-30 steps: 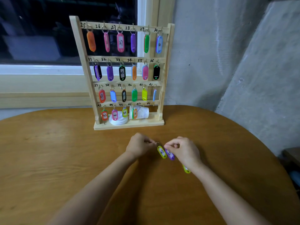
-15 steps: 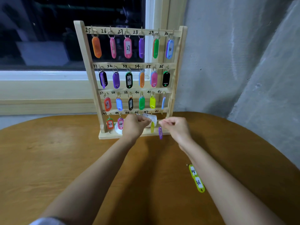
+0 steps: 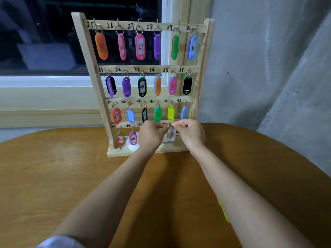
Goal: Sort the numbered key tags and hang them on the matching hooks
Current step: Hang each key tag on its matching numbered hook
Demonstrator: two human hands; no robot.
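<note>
A wooden hook rack (image 3: 93,56) stands at the table's far edge, with rows numbered 25 to 48 and coloured key tags on most hooks. Both hands are up at its bottom row. My left hand (image 3: 151,134) pinches a yellow tag's ring; my right hand (image 3: 189,130) pinches the ring of a purple tag (image 3: 172,133). The two tags hang side by side between my fingertips, right under the bottom rail. Tags 43 (image 3: 120,138) and 44 (image 3: 133,138) hang at the row's left. My hands hide the hooks behind them.
Yellow-green tags (image 3: 223,211) lie on the round wooden table (image 3: 44,176), mostly hidden under my right forearm. A white lid (image 3: 130,145) and a cup rest on the rack's base. A window is behind the rack, a grey wall to the right.
Both hands lifted the yellow and purple tags off the table and carried them forward to the rack's bottom row. The yellow-green tags stayed on the table.
</note>
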